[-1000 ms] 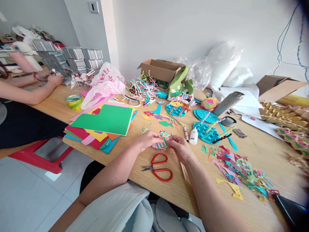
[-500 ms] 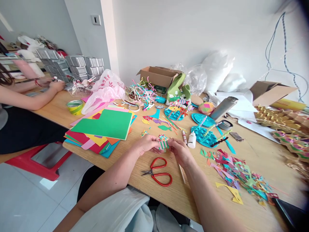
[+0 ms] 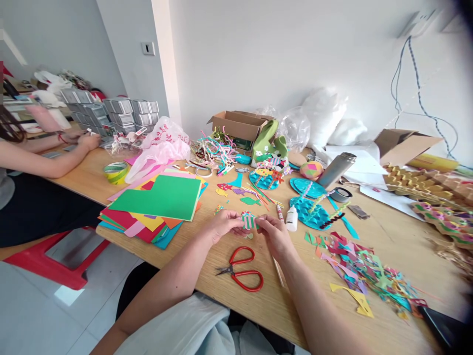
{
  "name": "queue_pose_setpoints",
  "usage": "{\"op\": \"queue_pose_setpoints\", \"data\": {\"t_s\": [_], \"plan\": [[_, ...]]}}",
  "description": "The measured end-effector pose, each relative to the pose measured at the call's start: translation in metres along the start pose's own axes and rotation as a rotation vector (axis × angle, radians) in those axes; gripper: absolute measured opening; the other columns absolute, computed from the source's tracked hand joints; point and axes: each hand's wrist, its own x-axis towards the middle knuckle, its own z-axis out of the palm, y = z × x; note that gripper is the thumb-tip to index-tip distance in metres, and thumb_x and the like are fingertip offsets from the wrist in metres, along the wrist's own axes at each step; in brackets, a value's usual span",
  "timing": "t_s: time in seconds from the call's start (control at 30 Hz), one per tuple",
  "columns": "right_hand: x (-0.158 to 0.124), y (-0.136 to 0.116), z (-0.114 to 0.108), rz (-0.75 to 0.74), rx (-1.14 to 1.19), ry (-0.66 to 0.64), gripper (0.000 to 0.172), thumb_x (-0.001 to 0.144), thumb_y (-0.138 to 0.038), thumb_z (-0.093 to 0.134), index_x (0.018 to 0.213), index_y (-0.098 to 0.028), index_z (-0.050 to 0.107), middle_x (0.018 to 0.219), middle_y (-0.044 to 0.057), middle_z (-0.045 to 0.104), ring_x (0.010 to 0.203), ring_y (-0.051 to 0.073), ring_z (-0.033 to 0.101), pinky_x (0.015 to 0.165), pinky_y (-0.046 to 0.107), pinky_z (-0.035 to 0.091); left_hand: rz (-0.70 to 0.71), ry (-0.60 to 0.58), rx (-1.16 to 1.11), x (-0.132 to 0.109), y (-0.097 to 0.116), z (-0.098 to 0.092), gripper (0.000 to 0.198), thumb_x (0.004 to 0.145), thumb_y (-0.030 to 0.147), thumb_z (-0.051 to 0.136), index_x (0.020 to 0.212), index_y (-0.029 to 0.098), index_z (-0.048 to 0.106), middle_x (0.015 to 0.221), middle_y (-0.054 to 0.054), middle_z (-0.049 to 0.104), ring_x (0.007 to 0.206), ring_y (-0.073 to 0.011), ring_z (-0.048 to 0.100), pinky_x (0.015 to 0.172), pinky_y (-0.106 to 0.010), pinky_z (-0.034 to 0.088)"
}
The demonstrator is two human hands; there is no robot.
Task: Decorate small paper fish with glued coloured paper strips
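Between both hands, just above the table, is a small paper cutout with green and pale stripes (image 3: 249, 221). My left hand (image 3: 226, 224) pinches its left edge and my right hand (image 3: 272, 230) pinches its right edge. Red-handled scissors (image 3: 242, 268) lie on the wood below the hands, blades pointing left. Beyond the fingers rest paper fish, among them a green fish (image 3: 250, 201) and a red fish (image 3: 223, 187). A white glue bottle (image 3: 291, 218) and a small red-and-white tube (image 3: 280, 213) stand beside my right hand. A thin stick (image 3: 278, 271) lies near my right wrist.
Coloured sheets (image 3: 158, 197) are stacked at left near yellow tape (image 3: 116, 173). Paper scraps (image 3: 365, 268) spread at right. Blue egg-tray pieces (image 3: 310, 212), a metal flask (image 3: 337, 169) and pipe cleaners (image 3: 214, 153) stand farther back. Another person's hand (image 3: 89, 142) is at far left.
The striped cutout now faces me more fully, its outline showing clearer. Both hands keep their pinch on it. The camera view has shifted slightly, with the scene sitting lower in the picture.
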Motion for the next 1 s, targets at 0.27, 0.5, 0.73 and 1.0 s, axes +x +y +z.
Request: {"op": "queue_pose_setpoints", "data": {"t_s": [0.27, 0.5, 0.73, 1.0], "plan": [[-0.0041, -0.0044, 0.0084, 0.023, -0.034, -0.074, 0.041, 0.056, -0.053, 0.077, 0.054, -0.020, 0.053, 0.051, -0.003, 0.046, 0.052, 0.011, 0.037, 0.052, 0.027, 0.028, 0.039, 0.006, 0.075, -0.0010, -0.0002, 0.0018, 0.027, 0.061, 0.038, 0.073, 0.070, 0.014, 0.064, 0.067, -0.003, 0.070, 0.066, -0.0175, 0.067, 0.071, -0.030, 0.049], [-0.0037, 0.0011, 0.0081, 0.018, -0.045, -0.076, 0.041, 0.057, -0.054, 0.077, 0.057, -0.020, 0.054, 0.053, -0.003, 0.049, 0.053, 0.011, 0.039, 0.054, 0.027, 0.028, 0.035, -0.033, 0.060, -0.0015, -0.0006, 0.0045, 0.038, 0.055, 0.043, 0.079, 0.074, 0.013, 0.064, 0.074, -0.005, 0.071, 0.072, -0.0187, 0.067, 0.075, -0.032, 0.050], [-0.0054, -0.0015, 0.0108, 0.025, -0.013, -0.110, 0.040, 0.063, -0.055, 0.074, 0.061, -0.019, 0.057, 0.054, -0.002, 0.053, 0.054, 0.012, 0.043, 0.055, 0.028, 0.030, 0.043, -0.043, 0.069, -0.0005, -0.0028, 0.0043, 0.039, 0.054, 0.044, 0.081, 0.073, 0.014, 0.066, 0.065, -0.001, 0.067, 0.071, -0.0181, 0.066, 0.074, -0.030, 0.050], [-0.0044, -0.0003, 0.0088, 0.004, -0.058, -0.043, 0.041, 0.060, -0.056, 0.076, 0.061, -0.018, 0.060, 0.054, -0.002, 0.053, 0.053, 0.011, 0.041, 0.053, 0.027, 0.029, 0.038, -0.041, 0.093, 0.0008, -0.0059, 0.0026, 0.039, 0.057, 0.043, 0.079, 0.078, 0.013, 0.068, 0.073, -0.004, 0.070, 0.075, -0.0202, 0.067, 0.077, -0.034, 0.051]]}}
